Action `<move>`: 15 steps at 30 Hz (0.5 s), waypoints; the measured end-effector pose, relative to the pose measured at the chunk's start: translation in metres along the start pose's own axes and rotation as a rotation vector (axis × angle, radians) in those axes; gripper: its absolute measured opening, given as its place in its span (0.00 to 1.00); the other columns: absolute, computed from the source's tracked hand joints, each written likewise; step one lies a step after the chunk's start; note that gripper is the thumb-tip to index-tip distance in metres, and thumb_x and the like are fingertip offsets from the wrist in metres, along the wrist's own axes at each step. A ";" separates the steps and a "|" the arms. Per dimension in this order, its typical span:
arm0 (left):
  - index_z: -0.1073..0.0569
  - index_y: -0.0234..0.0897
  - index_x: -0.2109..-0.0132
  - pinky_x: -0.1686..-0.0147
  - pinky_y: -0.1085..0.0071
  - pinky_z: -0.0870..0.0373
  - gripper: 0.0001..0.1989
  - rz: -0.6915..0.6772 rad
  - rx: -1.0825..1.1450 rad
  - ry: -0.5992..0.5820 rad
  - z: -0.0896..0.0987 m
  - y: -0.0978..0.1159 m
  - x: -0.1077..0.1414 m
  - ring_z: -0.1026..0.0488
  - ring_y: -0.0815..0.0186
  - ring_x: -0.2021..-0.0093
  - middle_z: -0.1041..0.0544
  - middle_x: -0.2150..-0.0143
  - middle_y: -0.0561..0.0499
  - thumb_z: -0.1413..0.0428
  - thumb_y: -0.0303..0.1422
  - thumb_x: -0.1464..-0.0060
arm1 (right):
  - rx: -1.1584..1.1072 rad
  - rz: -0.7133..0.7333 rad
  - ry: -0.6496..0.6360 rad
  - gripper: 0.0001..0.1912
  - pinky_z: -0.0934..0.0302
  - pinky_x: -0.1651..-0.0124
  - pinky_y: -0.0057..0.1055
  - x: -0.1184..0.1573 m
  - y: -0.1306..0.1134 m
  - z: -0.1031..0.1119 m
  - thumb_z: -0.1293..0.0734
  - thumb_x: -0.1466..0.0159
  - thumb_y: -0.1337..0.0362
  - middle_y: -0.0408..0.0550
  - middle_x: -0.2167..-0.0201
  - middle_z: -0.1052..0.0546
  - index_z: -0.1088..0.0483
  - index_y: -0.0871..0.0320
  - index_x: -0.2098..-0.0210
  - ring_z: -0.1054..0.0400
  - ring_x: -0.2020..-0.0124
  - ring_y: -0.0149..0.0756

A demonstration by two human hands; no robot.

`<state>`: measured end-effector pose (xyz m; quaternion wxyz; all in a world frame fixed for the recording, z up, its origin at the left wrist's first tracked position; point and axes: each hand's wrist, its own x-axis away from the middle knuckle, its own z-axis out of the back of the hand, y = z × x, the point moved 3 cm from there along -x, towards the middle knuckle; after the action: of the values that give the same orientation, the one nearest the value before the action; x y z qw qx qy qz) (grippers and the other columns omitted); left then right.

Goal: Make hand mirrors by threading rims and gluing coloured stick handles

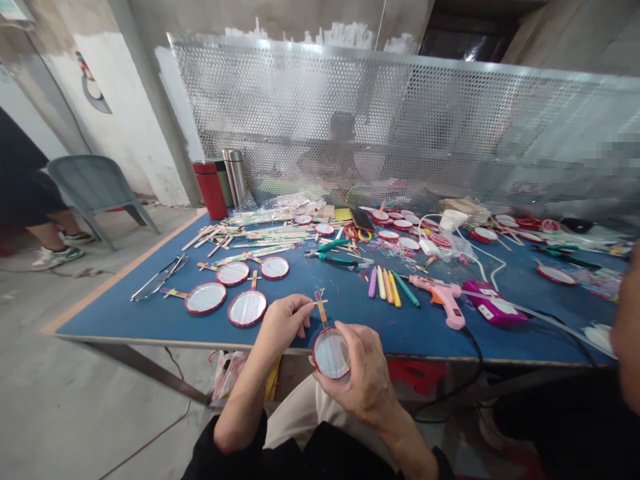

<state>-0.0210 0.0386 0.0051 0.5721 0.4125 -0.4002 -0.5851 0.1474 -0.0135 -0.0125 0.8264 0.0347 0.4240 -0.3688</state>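
Note:
My right hand (367, 373) is closed round the rim of a small round red-edged disc (331, 355) with a pale, glassy face, held at the table's front edge. From its top rises a flat, coloured wooden stick handle (321, 312), pointing away from me. A thin crosspiece lies across that handle, and the thumb and fingertips of my left hand (290, 318) pinch its left end. Left of my hands lie several similar discs with stick handles, the nearest being a red-rimmed disc (247, 308).
Crayons (389, 287) and a pink glue gun (443, 293) lie to the right, beside a purple box (493, 305). Farther back are pliers (333, 257), loose wooden sticks (270, 235) and flasks (210, 190). Glasses (160, 277) rest at left. Another person (627, 333) is at far right.

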 end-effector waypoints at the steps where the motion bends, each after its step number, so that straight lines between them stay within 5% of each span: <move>1: 0.27 0.36 0.68 0.81 0.77 0.40 0.13 -0.001 -0.001 0.000 0.000 0.000 0.000 0.35 0.73 0.85 0.30 0.81 0.58 0.48 0.41 0.47 | -0.001 -0.002 -0.002 0.39 0.38 0.54 0.49 0.000 0.000 0.000 0.28 0.48 0.61 0.57 0.56 0.31 0.45 0.63 0.42 0.35 0.56 0.50; 15: 0.27 0.36 0.67 0.81 0.78 0.40 0.13 -0.008 -0.009 -0.004 0.000 -0.002 0.000 0.35 0.73 0.85 0.30 0.81 0.58 0.49 0.40 0.46 | 0.020 0.005 -0.003 0.39 0.38 0.55 0.49 -0.002 0.000 0.001 0.28 0.48 0.60 0.57 0.57 0.30 0.45 0.63 0.42 0.35 0.56 0.49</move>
<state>-0.0212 0.0385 0.0033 0.5709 0.4103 -0.3970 -0.5900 0.1471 -0.0131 -0.0103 0.8275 0.0433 0.4191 -0.3712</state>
